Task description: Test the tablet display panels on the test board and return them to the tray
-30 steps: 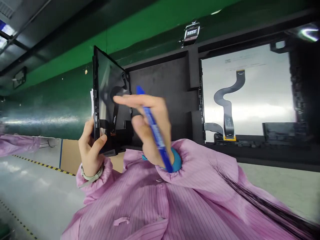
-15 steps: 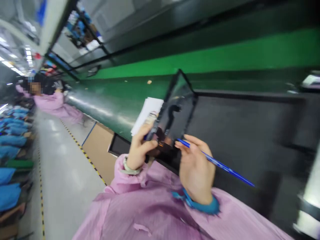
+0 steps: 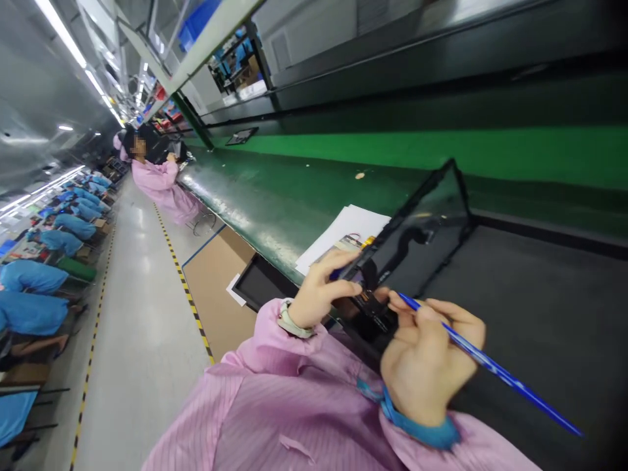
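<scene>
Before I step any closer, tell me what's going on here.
A person in a pink striped smock holds a dark screen panel by its edge in the left hand, tilted up by a black tray. The right hand, close to the panel's lower part, holds a blue pen. White paper lies on the green bench beyond the left hand.

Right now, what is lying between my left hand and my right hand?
In the head view, the lower end of the dark screen panel lies between your left hand and your right hand.
</scene>
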`<state>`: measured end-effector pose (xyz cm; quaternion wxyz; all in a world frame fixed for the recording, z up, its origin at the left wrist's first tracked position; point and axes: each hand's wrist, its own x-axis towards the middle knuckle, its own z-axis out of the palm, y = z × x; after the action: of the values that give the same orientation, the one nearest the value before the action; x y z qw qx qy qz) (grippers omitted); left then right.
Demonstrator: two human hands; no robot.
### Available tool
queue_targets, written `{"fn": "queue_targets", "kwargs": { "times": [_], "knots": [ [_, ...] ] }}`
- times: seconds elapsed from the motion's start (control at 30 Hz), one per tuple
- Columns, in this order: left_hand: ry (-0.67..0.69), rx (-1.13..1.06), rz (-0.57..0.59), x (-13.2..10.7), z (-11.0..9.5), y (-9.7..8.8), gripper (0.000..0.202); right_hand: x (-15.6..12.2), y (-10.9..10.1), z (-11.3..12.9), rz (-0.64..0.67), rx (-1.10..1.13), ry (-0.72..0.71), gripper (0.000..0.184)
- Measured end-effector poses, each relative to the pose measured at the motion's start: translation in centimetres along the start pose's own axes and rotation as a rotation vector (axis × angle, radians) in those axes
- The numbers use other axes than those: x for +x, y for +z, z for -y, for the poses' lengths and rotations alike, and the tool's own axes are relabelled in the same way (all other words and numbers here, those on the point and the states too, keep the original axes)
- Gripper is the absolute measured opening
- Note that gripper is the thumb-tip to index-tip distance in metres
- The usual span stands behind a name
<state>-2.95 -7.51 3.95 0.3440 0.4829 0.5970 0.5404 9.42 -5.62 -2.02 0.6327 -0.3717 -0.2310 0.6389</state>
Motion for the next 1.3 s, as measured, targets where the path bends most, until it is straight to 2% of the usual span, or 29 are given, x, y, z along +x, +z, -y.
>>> {"fn": "queue_targets", "kwargs": {
  "times": [0.1,0.27,0.43,0.63,1.03,1.13,1.3],
  "knots": [
    [-0.004,-0.010,-0.060,0.1,0.7,-0.6,0.035,0.0,0.2,-0.7,0.000,-0.056,-0.033,0.024],
    [-0.033,-0.139,-0.140,0.4,1.2,-1.0,0.047,0.2,-0.2,-1.5,0.031,-0.147,-0.019,0.030],
    [-0.057,-0.153,-0.131,0.3,0.7,-1.2,0.048,0.1,-0.1,-1.3,0.049,-0.187,-0.028,0.029],
    [-0.030,-0.157,-0.168,0.1,1.3,-1.6,0.048,0.0,0.2,-0.5,0.090,-0.259,-0.043,0.028],
    [-0.051,-0.153,-0.147,0.1,1.0,-1.4,0.046,0.0,0.4,-0.3,0.104,-0.300,-0.075,0.027],
    [-0.063,-0.142,-0.125,0.2,0.9,-1.3,0.045,0.0,0.1,-0.6,0.078,-0.295,-0.089,0.029],
    [-0.080,-0.187,-0.184,0.0,0.7,-0.3,0.042,-0.3,-0.2,-0.9,-0.015,-0.203,-0.164,0.022]
  ]
}}
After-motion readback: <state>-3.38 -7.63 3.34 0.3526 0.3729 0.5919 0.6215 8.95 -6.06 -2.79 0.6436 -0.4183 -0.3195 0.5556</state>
